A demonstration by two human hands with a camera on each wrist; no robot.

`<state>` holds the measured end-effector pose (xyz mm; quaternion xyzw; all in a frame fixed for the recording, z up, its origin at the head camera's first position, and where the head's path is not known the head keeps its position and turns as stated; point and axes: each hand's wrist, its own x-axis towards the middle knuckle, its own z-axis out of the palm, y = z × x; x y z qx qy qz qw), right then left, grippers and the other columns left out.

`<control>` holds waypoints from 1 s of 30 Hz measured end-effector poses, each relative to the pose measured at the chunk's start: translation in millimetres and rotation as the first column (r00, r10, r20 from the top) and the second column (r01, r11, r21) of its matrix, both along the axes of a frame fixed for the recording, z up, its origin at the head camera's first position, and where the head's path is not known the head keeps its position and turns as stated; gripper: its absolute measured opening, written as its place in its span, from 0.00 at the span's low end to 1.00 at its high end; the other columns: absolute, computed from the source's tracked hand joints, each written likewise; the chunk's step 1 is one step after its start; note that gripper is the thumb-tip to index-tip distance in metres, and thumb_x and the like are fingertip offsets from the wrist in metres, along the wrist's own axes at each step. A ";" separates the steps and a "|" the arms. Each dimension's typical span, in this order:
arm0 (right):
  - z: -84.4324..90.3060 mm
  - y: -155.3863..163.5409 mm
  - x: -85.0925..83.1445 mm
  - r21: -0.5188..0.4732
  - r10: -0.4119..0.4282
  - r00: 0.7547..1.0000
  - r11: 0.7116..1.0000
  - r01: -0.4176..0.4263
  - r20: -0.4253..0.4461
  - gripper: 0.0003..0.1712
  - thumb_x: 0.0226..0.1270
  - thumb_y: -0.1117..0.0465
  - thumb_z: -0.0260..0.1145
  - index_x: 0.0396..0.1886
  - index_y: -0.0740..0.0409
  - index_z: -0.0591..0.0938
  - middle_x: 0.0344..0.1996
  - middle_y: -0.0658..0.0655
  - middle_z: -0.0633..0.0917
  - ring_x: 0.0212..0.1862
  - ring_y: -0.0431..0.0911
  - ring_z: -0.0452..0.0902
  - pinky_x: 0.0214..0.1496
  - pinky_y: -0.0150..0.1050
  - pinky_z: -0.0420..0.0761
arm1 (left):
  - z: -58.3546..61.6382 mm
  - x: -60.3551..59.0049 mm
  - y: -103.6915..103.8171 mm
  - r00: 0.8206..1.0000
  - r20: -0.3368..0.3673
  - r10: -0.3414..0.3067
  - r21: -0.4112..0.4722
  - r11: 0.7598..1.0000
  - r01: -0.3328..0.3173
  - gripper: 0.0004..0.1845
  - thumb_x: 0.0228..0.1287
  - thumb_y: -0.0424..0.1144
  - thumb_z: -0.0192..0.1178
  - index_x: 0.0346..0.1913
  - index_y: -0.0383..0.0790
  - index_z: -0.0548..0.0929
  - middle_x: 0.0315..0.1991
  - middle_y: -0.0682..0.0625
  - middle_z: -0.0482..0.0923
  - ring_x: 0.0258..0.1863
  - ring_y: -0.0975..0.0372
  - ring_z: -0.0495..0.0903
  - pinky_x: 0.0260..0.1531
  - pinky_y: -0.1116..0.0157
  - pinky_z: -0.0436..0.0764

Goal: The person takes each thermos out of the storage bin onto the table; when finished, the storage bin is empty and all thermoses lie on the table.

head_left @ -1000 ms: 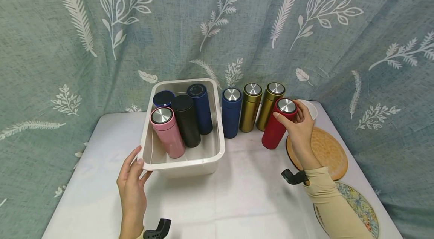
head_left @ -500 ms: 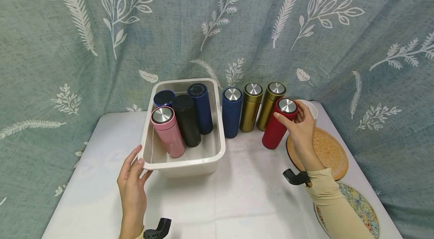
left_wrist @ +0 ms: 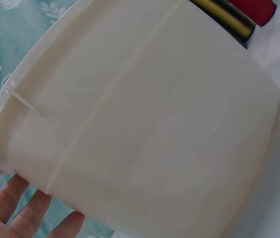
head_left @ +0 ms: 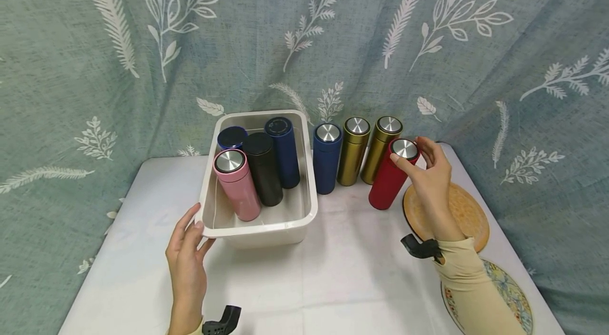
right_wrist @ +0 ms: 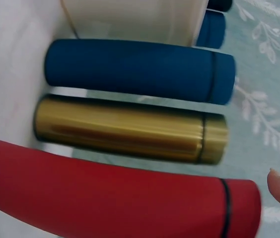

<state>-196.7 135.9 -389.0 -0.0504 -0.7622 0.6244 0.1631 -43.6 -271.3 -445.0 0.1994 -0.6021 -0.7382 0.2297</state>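
the right hand (head_left: 430, 176) curls loosely at the lid of the upright red steel flask (head_left: 391, 182), near the table's far right edge, grip uncertain; the left hand (head_left: 186, 250), fingers straight, touches the cream plastic tub's (head_left: 266, 229) near left corner; blue flask (head_left: 325, 158) and gold flask (head_left: 353, 151) stand beside.

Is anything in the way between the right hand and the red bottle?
Nothing visible is. The right hand is right at the red bottle, fingers beside its silver lid; the gold bottle stands behind it.
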 end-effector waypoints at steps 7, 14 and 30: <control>20.9 1.2 7.1 -0.009 0.029 0.998 1.000 -0.030 -0.052 0.40 0.58 0.57 0.77 0.70 0.51 0.72 0.71 0.54 0.74 0.74 0.45 0.67 0.81 0.41 0.59 | 0.0 0.6 0.0 1.000 0.005 -0.004 -0.015 1.000 0.004 0.22 0.76 0.39 0.52 0.69 0.41 0.74 0.60 0.52 0.77 0.54 0.64 0.83 0.44 0.72 0.83; 41.9 -14.8 14.6 0.050 0.136 0.985 0.990 -0.132 -0.102 0.38 0.59 0.59 0.76 0.69 0.50 0.74 0.69 0.54 0.76 0.73 0.43 0.68 0.80 0.45 0.61 | 0.1 1.0 -0.5 1.000 0.013 -0.002 -0.013 1.000 0.002 0.21 0.77 0.39 0.52 0.69 0.42 0.74 0.61 0.51 0.77 0.54 0.64 0.83 0.44 0.72 0.83; 57.9 -49.9 25.0 0.091 0.379 0.924 0.923 -0.374 -0.049 0.36 0.62 0.59 0.74 0.70 0.54 0.72 0.70 0.54 0.75 0.74 0.46 0.68 0.79 0.47 0.63 | 0.0 0.6 -0.5 1.000 0.018 -0.009 -0.022 1.000 0.009 0.22 0.77 0.40 0.52 0.69 0.43 0.74 0.65 0.49 0.74 0.56 0.63 0.81 0.45 0.73 0.83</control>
